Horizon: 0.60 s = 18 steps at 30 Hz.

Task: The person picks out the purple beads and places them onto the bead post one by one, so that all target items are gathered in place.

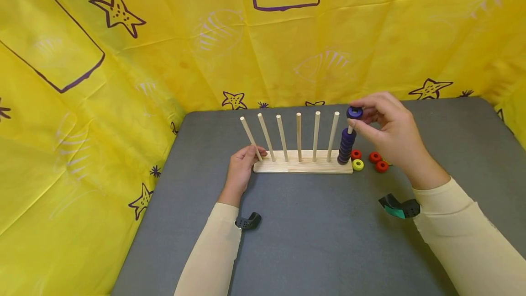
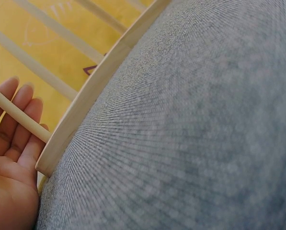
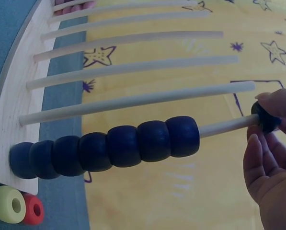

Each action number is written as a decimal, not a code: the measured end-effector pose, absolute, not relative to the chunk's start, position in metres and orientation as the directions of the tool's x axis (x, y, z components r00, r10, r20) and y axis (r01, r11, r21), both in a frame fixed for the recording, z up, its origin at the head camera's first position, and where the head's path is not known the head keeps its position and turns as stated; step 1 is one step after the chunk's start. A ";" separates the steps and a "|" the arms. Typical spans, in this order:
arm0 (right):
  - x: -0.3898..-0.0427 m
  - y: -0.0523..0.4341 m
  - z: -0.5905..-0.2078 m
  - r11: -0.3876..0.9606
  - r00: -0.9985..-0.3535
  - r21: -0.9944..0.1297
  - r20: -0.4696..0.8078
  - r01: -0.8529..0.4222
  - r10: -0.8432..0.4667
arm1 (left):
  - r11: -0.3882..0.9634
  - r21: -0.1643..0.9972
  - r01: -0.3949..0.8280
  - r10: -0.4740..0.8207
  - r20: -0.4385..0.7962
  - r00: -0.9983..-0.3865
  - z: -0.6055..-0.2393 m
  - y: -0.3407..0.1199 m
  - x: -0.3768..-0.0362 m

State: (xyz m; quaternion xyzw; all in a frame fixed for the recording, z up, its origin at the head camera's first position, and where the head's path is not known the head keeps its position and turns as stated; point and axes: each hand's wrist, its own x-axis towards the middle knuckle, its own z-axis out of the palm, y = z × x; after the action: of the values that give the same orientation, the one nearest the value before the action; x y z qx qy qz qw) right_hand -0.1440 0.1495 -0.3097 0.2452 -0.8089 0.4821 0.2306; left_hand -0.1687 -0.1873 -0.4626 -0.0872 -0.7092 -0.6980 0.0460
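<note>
Near the top of the rightmost peg, my right hand [image 1: 388,124] pinches a dark purple bead [image 1: 355,113] between thumb and fingertips. In the right wrist view, that bead [image 3: 266,118] is right at the peg's tip. Several purple beads [image 1: 346,146] are stacked on the same peg, down to the wooden base [image 1: 302,166]. At the base's left end rests my left hand [image 1: 241,168]. The left wrist view shows its fingers [image 2: 19,112] extended behind the leftmost peg [image 2: 23,118], with the palm beside the base's end.
Bare upright pegs [image 1: 299,136] stand along the rest of the base. Right of it lie a yellow bead [image 1: 358,165] and several red beads [image 1: 381,166] on the grey table [image 1: 312,232]. A yellow patterned cloth [image 1: 263,58] hangs behind and at the sides.
</note>
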 end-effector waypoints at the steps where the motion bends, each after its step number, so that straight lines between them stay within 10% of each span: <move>1: -0.144 0.150 -0.310 0.413 -0.772 -0.666 0.611 -0.621 -0.175 | 0.011 0.982 0.187 0.059 0.186 -0.981 -0.463 -0.187 -0.169; 18: -0.145 0.150 -0.314 0.424 -0.783 -0.670 0.595 -0.609 -0.185 | 0.048 0.984 0.174 0.060 0.171 -0.983 -0.464 -0.189 -0.169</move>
State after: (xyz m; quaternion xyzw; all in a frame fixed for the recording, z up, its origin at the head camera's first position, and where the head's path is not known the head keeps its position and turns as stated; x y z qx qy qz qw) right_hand -0.1447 0.1497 -0.3142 0.2437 -0.8142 0.4779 0.2221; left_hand -0.1687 -0.1888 -0.4637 -0.0809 -0.7227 -0.6852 0.0419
